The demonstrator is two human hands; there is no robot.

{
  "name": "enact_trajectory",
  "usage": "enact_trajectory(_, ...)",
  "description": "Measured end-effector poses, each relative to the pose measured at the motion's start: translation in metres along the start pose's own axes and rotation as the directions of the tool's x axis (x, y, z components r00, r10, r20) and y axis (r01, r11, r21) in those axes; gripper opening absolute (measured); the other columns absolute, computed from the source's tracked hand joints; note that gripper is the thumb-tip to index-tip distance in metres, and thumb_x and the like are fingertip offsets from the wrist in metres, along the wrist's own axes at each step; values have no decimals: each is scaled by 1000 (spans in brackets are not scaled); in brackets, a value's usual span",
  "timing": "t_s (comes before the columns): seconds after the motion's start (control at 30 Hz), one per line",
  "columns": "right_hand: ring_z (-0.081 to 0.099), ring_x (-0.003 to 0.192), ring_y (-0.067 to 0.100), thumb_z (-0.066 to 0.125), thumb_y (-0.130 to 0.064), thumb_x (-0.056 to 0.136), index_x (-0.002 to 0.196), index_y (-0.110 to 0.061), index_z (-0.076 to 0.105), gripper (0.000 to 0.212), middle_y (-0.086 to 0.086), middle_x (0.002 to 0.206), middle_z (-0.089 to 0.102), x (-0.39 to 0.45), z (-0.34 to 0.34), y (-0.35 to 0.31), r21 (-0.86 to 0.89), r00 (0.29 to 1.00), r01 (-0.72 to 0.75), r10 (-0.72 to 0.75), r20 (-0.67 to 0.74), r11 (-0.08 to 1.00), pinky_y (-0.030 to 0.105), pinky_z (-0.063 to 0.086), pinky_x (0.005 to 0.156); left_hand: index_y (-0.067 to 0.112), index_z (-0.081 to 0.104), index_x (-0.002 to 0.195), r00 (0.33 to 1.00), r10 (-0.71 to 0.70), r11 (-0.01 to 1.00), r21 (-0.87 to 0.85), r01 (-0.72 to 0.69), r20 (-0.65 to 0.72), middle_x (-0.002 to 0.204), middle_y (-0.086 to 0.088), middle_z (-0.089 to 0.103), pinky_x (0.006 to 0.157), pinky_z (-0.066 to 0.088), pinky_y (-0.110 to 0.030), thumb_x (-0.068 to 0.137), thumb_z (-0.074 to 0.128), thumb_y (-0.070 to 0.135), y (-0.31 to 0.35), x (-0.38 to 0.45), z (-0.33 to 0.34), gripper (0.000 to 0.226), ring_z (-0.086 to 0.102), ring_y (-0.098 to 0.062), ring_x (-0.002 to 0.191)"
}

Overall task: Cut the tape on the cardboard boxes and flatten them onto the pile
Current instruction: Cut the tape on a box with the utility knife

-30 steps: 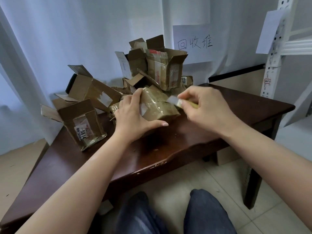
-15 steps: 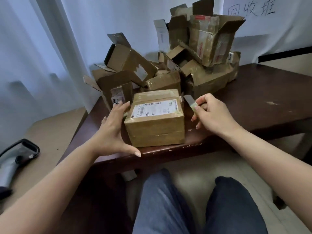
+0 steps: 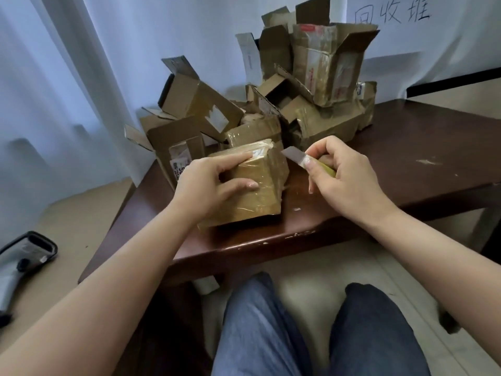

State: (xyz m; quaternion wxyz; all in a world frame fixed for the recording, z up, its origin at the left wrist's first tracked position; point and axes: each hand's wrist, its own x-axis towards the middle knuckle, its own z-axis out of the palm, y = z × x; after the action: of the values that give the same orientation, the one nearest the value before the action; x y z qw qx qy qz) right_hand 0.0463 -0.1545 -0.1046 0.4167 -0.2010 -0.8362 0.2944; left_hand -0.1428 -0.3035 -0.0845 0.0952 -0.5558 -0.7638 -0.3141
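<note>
A sealed cardboard box (image 3: pixel 260 196) wrapped in clear tape stands near the front edge of the dark wooden table (image 3: pixel 406 164). My left hand (image 3: pixel 211 183) grips it from the left, fingers over its top and thumb on its near face. My right hand (image 3: pixel 344 175) holds a yellow utility knife (image 3: pixel 306 164), whose bare blade points left, just off the box's upper right corner. Behind the box lies the pile of opened and crushed cardboard boxes (image 3: pixel 306 85).
A grey handheld scanner (image 3: pixel 19 264) lies on the floor at the left. White curtains hang behind the table, with a paper sign (image 3: pixel 423 20) on the wall at the top right. My knees are below the table's front edge.
The box has turned: its labelled face no longer faces up. My left hand moved from the box's side onto its top. The knife blade came closer to the box's corner.
</note>
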Motion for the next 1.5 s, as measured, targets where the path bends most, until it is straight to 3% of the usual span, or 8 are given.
enact_trajectory(0.17,61,71,12,56,-35,92,94,-30,54,6,-8,71,66,8,8,-22,-102,996,88,-84,36,991,33,47,70,42,62,124,998,-54,996,-75,52,-21,111,18,69,94,51,-41,66,58,76,-6,19,-17,68,61,-2,108)
enact_trajectory(0.53,62,84,26,55,-35,93,99,-27,56,10,-6,83,67,13,13,-24,-201,998,67,-69,-5,977,33,40,68,46,61,123,996,-85,993,-80,82,-33,111,19,69,93,50,-42,66,50,83,-5,21,-18,69,61,-2,108)
enact_trajectory(0.73,62,74,25,56,-33,93,99,-24,57,11,-7,74,63,10,14,-24,-204,991,104,-119,-63,973,33,42,63,52,60,118,995,-78,997,-19,77,-64,113,19,69,91,51,-44,74,49,79,3,22,-16,53,61,-6,110)
enact_trajectory(0.87,64,76,34,52,-33,95,103,-21,55,15,-1,75,65,6,17,-25,-308,982,133,-168,-90,942,33,37,61,56,58,118,995,-76,997,9,77,-67,115,19,68,89,51,-46,71,39,83,7,24,-13,58,60,-9,110)
enact_trajectory(1.0,63,73,37,53,-31,96,103,-17,56,16,-1,70,61,6,15,-25,-341,971,123,-184,-154,932,31,30,58,56,58,118,993,-87,996,18,89,-84,113,21,68,92,49,-47,76,42,80,10,25,-12,51,60,-8,111)
enact_trajectory(1.33,62,64,36,54,-27,95,101,-15,56,14,-6,62,49,8,16,-28,-423,962,129,-217,-167,897,29,27,56,54,58,120,992,-98,993,60,103,-81,115,20,67,90,50,-47,72,36,80,18,28,-11,59,59,-9,112)
enact_trajectory(1.5,55,39,33,65,-15,86,88,-9,57,10,2,47,55,10,17,-30,-531,929,157,-307,-208,833,16,12,48,49,61,119,985,-110,987,106,125,-135,113,16,69,90,49,-44,78,42,74,21,28,-6,51,60,-12,111)
